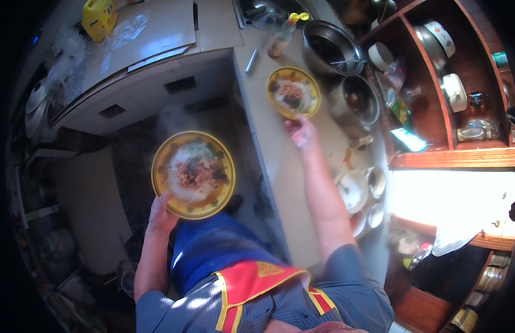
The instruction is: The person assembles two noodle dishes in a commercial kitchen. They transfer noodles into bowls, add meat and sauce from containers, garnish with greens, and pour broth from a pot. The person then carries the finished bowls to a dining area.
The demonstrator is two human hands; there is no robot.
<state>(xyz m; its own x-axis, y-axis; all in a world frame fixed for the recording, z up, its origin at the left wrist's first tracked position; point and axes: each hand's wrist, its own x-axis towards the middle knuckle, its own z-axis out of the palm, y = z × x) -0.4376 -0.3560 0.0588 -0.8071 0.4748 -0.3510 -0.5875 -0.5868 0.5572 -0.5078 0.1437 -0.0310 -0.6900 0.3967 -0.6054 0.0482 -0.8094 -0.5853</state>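
My left hand (162,214) grips the near-left rim of a yellow bowl of noodles (228,172), held up over the floor in front of my apron. Pale noodles (193,195) in broth carry a heap of minced topping (197,172), dark pieces and some green; steam drifts above. On the counter to the right is a second yellow bowl (315,89) with similar noodles and topping (291,89). My right hand (303,134) is at this bowl's near rim, fingertips touching or nearly so. Whether it bears any of the bowl's weight is unclear.
Along the counter (265,137) stand a sauce bottle (281,39), a large metal basin (311,31), a metal pot (340,102) and several small containers (351,191). A metal-handled utensil (252,60) lies near the sink (240,21). Wooden shelves (453,159) rise at the right.
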